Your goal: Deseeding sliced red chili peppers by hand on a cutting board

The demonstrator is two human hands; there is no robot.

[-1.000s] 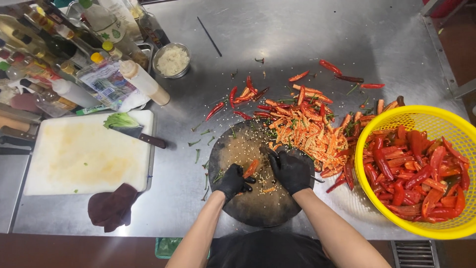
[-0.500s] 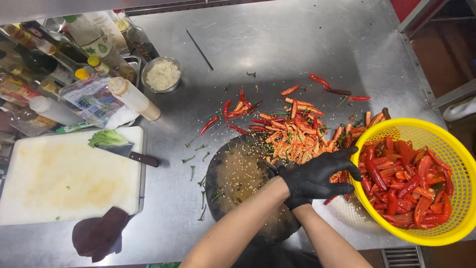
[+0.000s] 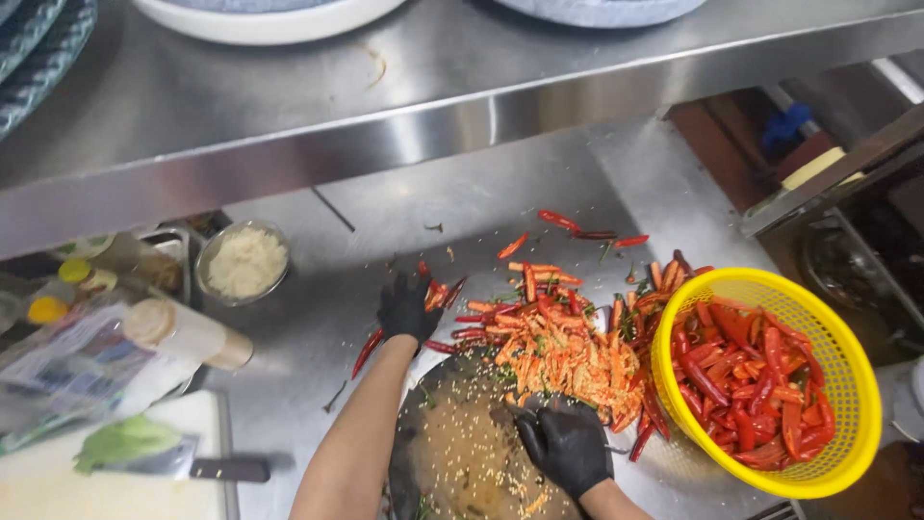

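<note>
Both my hands wear black gloves. My left hand [image 3: 407, 308] reaches forward onto the steel counter and rests with fingers spread among loose red chili peppers [image 3: 452, 306]. My right hand [image 3: 566, 445] lies on the round dark chopping block [image 3: 452, 453], which is strewn with chili seeds, at the near edge of a pile of cut chili pieces [image 3: 568, 351]. Whether it holds anything I cannot tell. A yellow plastic basket [image 3: 847, 385] full of split red chilies stands at the right.
A small steel bowl of white grains [image 3: 246, 262] sits at the left, with bottles [image 3: 188, 332] beside it. A knife [image 3: 217, 469] lies on a white cutting board [image 3: 106, 486] at the lower left. A steel shelf [image 3: 385, 116] overhangs the counter.
The camera has tilted up and the shelf has come into view. My left hand has left the chopping block and moved forward to the loose chilies. My right hand has drawn back onto the block.
</note>
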